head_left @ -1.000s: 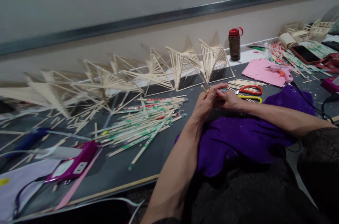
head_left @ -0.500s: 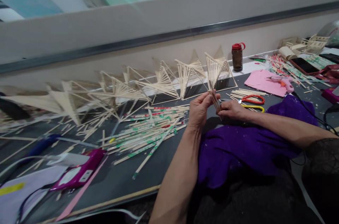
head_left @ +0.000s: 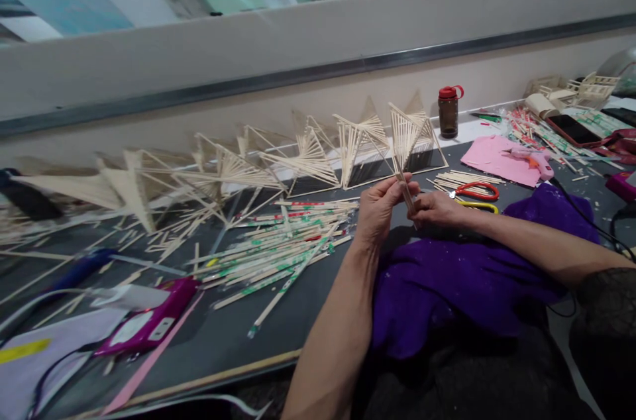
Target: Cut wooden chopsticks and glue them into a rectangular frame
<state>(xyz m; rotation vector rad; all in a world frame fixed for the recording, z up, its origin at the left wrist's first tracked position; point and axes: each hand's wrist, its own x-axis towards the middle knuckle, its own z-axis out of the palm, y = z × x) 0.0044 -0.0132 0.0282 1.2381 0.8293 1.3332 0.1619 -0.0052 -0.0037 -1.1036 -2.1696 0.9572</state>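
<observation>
A slim bunch of thin wooden sticks [head_left: 406, 197] stands tilted in front of me, its count hard to make out. My left hand [head_left: 380, 209] pinches the bunch around its middle, thumb against fingers. Closed at the lower end of the same sticks is my right hand [head_left: 437, 209], its fingertips partly hidden. Just beyond the right wrist lie scissors with red and yellow handles [head_left: 477, 191]. Loose bare sticks [head_left: 460, 179] rest behind them. A purple cloth [head_left: 447, 287] covers my lap below both hands. Many paper-wrapped chopsticks [head_left: 283, 248] are heaped left of my left hand.
Stick-built twisted frames [head_left: 365, 135] line the wall. A brown bottle with a red lid [head_left: 448, 114] stands behind. A pink glue gun [head_left: 529, 156] rests on pink sheet [head_left: 489, 158], its cable trailing right. At left lie a magenta device [head_left: 154, 320] and a blue-handled tool [head_left: 82, 271].
The view has shifted slightly. Both hands keep their hold on the sticks, which look closer together now than half a second ago.
</observation>
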